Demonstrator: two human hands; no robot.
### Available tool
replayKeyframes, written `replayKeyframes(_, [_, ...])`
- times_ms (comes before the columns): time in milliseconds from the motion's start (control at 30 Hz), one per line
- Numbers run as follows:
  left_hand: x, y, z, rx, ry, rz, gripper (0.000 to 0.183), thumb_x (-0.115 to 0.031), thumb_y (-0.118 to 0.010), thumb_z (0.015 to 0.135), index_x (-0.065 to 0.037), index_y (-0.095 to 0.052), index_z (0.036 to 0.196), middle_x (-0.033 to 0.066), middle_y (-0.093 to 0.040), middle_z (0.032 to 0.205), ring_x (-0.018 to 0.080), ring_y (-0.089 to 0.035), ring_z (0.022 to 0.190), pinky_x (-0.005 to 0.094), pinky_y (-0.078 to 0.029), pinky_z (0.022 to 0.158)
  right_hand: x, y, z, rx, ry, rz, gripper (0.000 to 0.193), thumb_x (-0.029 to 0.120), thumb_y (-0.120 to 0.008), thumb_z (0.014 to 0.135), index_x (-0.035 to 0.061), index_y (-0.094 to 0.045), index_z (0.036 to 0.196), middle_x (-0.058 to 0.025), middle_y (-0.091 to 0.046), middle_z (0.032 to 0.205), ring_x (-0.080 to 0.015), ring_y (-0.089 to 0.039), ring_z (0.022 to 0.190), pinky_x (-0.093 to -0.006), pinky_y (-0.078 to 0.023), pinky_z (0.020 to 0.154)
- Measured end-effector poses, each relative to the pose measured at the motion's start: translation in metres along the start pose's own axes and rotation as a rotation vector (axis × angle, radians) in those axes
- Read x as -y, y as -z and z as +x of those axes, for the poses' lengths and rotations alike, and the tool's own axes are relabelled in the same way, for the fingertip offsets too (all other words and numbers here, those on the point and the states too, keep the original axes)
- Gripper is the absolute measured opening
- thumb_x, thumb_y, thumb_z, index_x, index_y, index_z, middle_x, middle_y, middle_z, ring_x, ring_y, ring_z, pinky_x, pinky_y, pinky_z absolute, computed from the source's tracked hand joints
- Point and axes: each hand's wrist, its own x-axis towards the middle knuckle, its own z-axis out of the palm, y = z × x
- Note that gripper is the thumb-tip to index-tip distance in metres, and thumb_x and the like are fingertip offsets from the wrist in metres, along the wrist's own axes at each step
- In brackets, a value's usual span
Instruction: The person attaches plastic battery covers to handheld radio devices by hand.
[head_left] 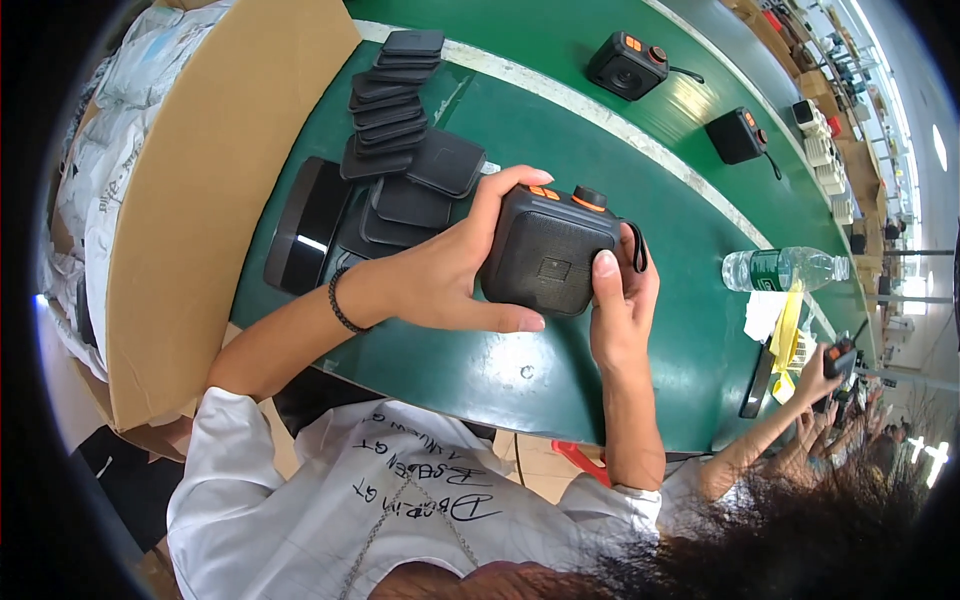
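A black portable speaker [545, 255] with orange buttons, a knob ringed in orange and a wrist strap is held above the green table. My left hand [455, 270] grips its left side, thumb along the lower edge and fingers over the upper corner. At the other side, my right hand [625, 305] holds it with the thumb on the front near the right edge. Its dark front bears a small rectangular mark. Left of it lie several flat black square panels [385, 125], piled and overlapping. Beside these rests a glossy black curved piece [308, 225].
A tall cardboard box [215, 170] with crumpled wrapping stands at my left. On the green surface beyond are two similar speakers [627, 68] [737, 137]. A clear plastic bottle [780, 270] lies at right, near yellow strips [787, 335]. Farther right, a co-worker's hand [820, 378] holds a dark device.
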Motion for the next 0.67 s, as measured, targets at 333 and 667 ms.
replayKeyframes(333, [-0.006, 0.005, 0.004, -0.016, 0.178, -0.219, 0.095, -0.02, -0.08, 0.081, -0.01, -0.014, 0.148, 0.0143, -0.032, 0.141, 0.0246, -0.036, 0.133, 0.0366, -0.04, 0.107, -0.002, 0.001, 0.002, 0.073, 0.005, -0.027, 0.052, 0.021, -0.064, 0.095, -0.0054, -0.044, 0.135, -0.0154, -0.055, 0.128, -0.0215, -0.053, 0.12, -0.034, -0.04, 0.103])
replayKeyframes(667, [-0.008, 0.001, 0.008, -0.321, 0.166, -0.151, 0.047, -0.034, -0.055, 0.101, -0.001, -0.041, 0.132, 0.0078, -0.053, 0.115, 0.0099, -0.05, 0.104, 0.0256, -0.044, 0.091, -0.011, -0.016, -0.004, 0.222, 0.225, -0.209, 0.072, 0.018, -0.07, 0.09, -0.0035, -0.029, 0.146, -0.0165, -0.041, 0.142, -0.0241, -0.048, 0.127, -0.0382, -0.051, 0.098])
